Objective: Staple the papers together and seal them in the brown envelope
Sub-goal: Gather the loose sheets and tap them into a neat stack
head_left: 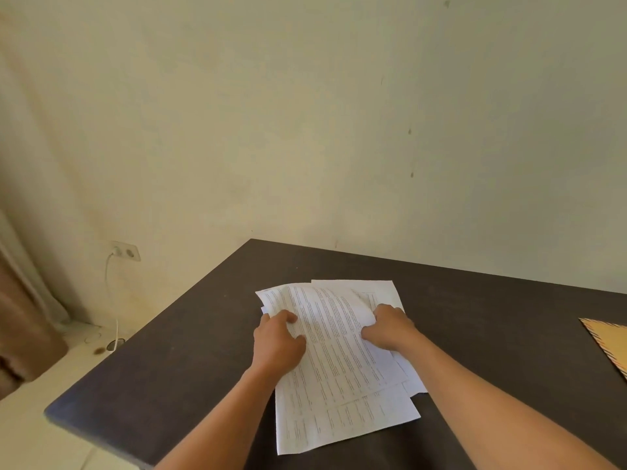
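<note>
While both hands press on a loose, fanned pile of white printed paper sheets (339, 361), the sheets lie misaligned on the dark brown table top (183, 368). At the pile's left edge, the left hand (280, 347) has its fingers curled, thumb on top of the upper sheet, pinching that edge. Resting on the right side, the right hand (390, 329) is half closed with fingertips bent onto the paper. Well to the right of the right hand, a corner of the brown envelope with striped border (609, 344) shows at the frame edge. Beyond the left hand, a wall socket (126, 251) holds a white cable (112, 300).
</note>
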Available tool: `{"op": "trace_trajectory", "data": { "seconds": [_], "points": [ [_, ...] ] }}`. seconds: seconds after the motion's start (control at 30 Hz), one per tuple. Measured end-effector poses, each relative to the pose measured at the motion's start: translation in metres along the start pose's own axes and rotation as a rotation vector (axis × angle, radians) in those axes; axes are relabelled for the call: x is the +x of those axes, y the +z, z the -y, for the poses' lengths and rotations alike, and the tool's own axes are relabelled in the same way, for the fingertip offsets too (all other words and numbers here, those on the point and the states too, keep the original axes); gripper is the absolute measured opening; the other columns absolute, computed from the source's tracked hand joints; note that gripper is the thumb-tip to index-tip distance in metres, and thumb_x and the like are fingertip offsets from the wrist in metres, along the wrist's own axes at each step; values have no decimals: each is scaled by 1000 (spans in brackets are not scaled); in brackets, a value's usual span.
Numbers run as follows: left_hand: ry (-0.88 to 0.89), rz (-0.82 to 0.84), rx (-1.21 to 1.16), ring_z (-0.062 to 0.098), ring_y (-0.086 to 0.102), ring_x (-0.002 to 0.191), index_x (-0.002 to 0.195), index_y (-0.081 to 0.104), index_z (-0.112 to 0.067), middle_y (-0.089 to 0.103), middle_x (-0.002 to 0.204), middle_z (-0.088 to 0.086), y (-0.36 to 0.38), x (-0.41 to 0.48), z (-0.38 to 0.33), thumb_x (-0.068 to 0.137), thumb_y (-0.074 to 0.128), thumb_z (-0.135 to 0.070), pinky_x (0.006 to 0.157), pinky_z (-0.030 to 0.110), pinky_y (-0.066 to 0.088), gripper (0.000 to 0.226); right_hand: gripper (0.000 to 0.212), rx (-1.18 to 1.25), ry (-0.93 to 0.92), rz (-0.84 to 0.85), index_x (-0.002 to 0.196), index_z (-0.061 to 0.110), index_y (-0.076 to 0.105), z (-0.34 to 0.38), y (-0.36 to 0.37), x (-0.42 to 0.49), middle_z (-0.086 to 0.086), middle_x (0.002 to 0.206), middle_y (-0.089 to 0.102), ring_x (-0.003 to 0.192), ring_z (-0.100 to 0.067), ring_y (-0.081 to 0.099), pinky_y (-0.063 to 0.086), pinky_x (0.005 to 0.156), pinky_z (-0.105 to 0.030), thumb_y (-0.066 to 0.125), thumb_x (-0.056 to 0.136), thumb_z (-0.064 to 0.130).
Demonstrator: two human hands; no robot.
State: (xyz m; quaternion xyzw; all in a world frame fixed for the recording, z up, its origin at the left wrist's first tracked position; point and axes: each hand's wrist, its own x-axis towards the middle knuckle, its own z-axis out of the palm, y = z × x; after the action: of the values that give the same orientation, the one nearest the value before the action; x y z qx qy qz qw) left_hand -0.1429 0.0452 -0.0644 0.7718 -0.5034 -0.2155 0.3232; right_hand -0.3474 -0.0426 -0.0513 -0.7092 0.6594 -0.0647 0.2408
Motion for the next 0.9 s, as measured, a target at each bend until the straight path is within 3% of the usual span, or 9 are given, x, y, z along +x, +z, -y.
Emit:
{"op": "trace_trajectory", "data": {
  "seconds": [0.13, 0.23, 0.33, 0.47, 0.57, 0.67, 0.77, 0.9],
  "points": [
    [-22, -26, -76, 19, 53, 113, 126, 59, -23, 45, 126, -2, -6, 3, -1, 89, 72, -21, 92, 30, 50, 39, 42, 188, 5, 59, 124, 15, 49, 2, 0, 1, -5, 113, 62, 96, -20, 65, 57, 77, -29, 69, 90, 27],
    [-25, -35, -161, 22, 58, 112, 122, 61, -24, 46, 125, -3, -7, 3, -3, 88, 74, -19, 94, 36, 56, 37, 48, 231, 16, 37, 128, 17, 46, 2, 5, 1, -5, 117, 60, 97, -20, 64, 58, 79, -32, 71, 88, 28],
    [-44, -49, -289, 21, 65, 103, 122, 62, -27, 46, 125, -5, -10, 0, -3, 89, 73, -13, 85, 36, 61, 38, 60, 237, 18, 3, 131, 19, 44, 2, 10, 2, -7, 128, 54, 102, -23, 62, 57, 74, -32, 75, 82, 36],
    [63, -141, -285, 18, 55, 122, 128, 59, -33, 46, 131, -8, -10, -1, -8, 89, 73, -15, 99, 40, 54, 45, 49, 367, 0, 49, 124, 16, 49, 0, 4, 2, -5, 119, 61, 104, -23, 63, 56, 76, -33, 75, 84, 30],
    [198, -122, -322, 9, 47, 116, 129, 58, -35, 46, 126, -12, -1, 10, -39, 90, 73, -17, 97, 30, 48, 46, 48, 584, 52, -33, 123, 16, 53, -22, -9, 12, -2, 117, 65, 106, -22, 63, 55, 89, -40, 77, 83, 30],
    [266, -97, -398, 9, 50, 112, 126, 59, -37, 47, 120, -16, -9, 13, -60, 89, 75, -18, 95, 34, 53, 45, 47, 694, 49, -92, 121, 17, 53, -31, -12, 11, 1, 116, 64, 105, -19, 62, 52, 85, -36, 75, 85, 36],
    [295, -39, -400, 12, 54, 114, 127, 58, -37, 46, 122, -16, -14, 24, -67, 88, 75, -18, 87, 30, 56, 46, 47, 710, 65, -131, 121, 16, 51, -33, -18, 6, 1, 114, 62, 105, -20, 61, 50, 83, -35, 73, 87, 40],
    [284, 50, -182, 20, 51, 126, 139, 50, -33, 47, 133, -6, -3, 37, -64, 89, 75, -20, 102, 36, 47, 58, 65, 537, 121, -134, 115, 20, 55, -43, -21, 12, 0, 112, 64, 105, -24, 63, 56, 91, -45, 73, 68, 60]
  ]
}}
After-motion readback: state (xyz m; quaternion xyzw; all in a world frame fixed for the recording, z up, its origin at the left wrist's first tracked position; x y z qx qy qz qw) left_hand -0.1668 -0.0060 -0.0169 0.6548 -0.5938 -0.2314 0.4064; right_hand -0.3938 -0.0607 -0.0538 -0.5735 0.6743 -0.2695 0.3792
